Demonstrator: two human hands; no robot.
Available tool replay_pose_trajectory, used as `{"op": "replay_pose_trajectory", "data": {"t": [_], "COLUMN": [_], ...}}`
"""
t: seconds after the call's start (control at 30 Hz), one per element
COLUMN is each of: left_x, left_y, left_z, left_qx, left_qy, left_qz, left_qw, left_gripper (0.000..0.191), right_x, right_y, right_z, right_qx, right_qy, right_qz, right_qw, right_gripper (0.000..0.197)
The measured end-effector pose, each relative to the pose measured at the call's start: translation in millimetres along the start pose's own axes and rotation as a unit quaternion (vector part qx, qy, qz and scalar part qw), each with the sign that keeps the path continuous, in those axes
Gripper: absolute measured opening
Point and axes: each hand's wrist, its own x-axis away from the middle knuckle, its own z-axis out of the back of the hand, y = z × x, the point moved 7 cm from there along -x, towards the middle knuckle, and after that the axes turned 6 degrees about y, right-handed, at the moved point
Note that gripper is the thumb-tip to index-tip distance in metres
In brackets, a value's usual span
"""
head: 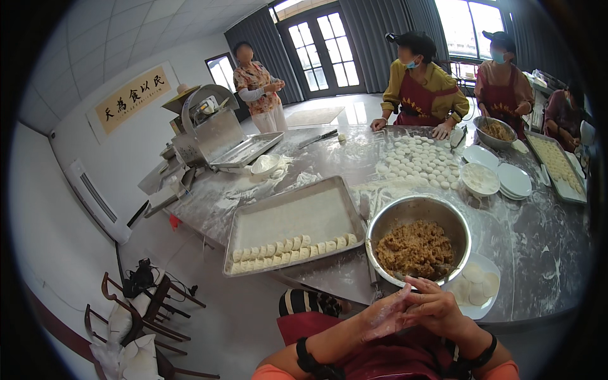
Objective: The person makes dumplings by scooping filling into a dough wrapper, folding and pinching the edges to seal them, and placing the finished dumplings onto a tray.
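Note:
My left hand point(385, 314) and my right hand point(434, 304) meet just over the near rim of a steel bowl point(372, 256). Their fingers overlap, and anything between them is hidden. Flour whitens the left palm. Brown minced filling point(415, 247) lies in the bowl, with a utensil partly visible at its near side. Right of the bowl, a white plate point(475, 311) carries several round dough wrappers point(476, 289), close to my right hand. Left of the bowl, a metal tray point(289, 213) holds two rows of shaped dumplings point(294, 249) along its near side.
Many flattened dough pieces point(418, 161) spread across the floured steel table point(532, 247). Beyond them are a bowl of flour point(479, 179), stacked plates point(515, 180), a knife point(317, 138) and a dough machine point(213, 128). Several people stand around the far side; chairs point(142, 308) stand at left.

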Motion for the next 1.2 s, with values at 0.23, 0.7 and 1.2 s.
{"op": "replay_pose_trajectory", "data": {"t": [0.23, 0.7, 1.2], "left_x": [-2, -12, -14], "left_y": [-3, -13, -15], "left_z": [4, 27, 18], "left_qx": [-0.005, -0.006, -0.013], "left_qy": [0.045, -0.029, -0.032], "left_qz": [-0.003, 0.025, 0.050], "left_qw": [0.999, 0.999, 0.998], "left_gripper": [0.069, 0.069, 0.067], "right_x": [2, -2, 8], "right_y": [1, 1, 13], "right_z": [-5, -4, -12], "right_qx": [-0.002, -0.015, 0.010], "right_qy": [-0.005, -0.027, -0.078], "right_qz": [0.001, -0.034, -0.015], "right_qw": [1.000, 0.999, 0.997], "right_gripper": [0.015, 0.017, 0.018]}}
